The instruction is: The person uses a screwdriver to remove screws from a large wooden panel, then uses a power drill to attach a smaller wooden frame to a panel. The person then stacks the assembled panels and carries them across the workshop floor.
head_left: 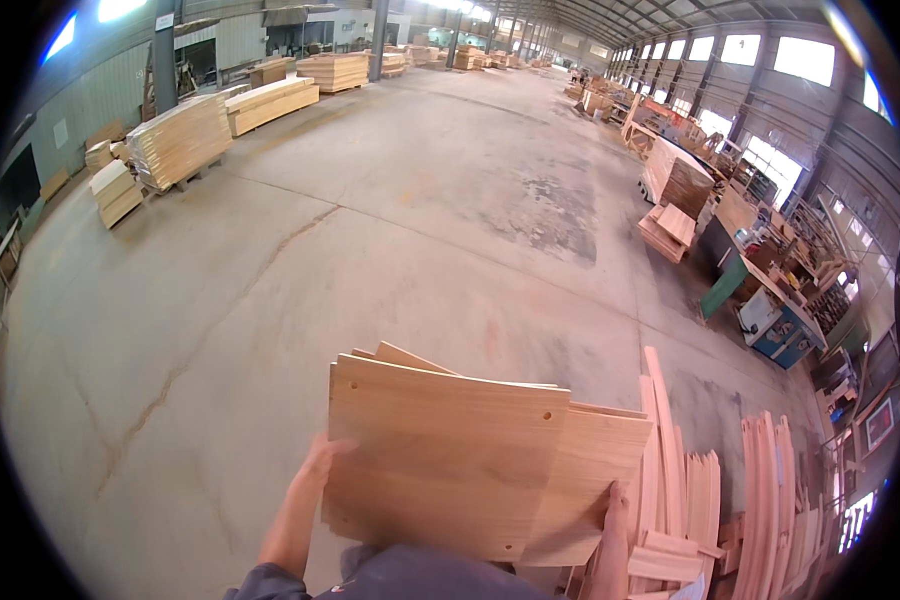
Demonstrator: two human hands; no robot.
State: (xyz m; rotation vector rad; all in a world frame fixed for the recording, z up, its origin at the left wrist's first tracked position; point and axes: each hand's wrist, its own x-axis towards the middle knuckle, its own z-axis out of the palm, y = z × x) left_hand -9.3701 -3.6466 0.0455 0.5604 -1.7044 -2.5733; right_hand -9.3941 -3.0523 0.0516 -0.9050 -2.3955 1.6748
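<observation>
Stacked wooden panels (470, 460): left hand (320, 462) and right hand (615, 510) gripping opposite edges, hovering over concrete floor (370, 250); curved slats (770, 500) lying rightward.

Large factory hall with a cracked, stained concrete floor (370, 250). Stacks of pale wooden boards (180, 140) line the left side along a corrugated wall (90, 100). Machines (780, 325) and more timber stand on the right beneath a row of bright windows (770, 50). Steel columns (163, 50) recede toward the far end.

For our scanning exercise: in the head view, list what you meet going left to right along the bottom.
Left hand → stack of wooden panels → right hand → upright curved wooden slats.
</observation>
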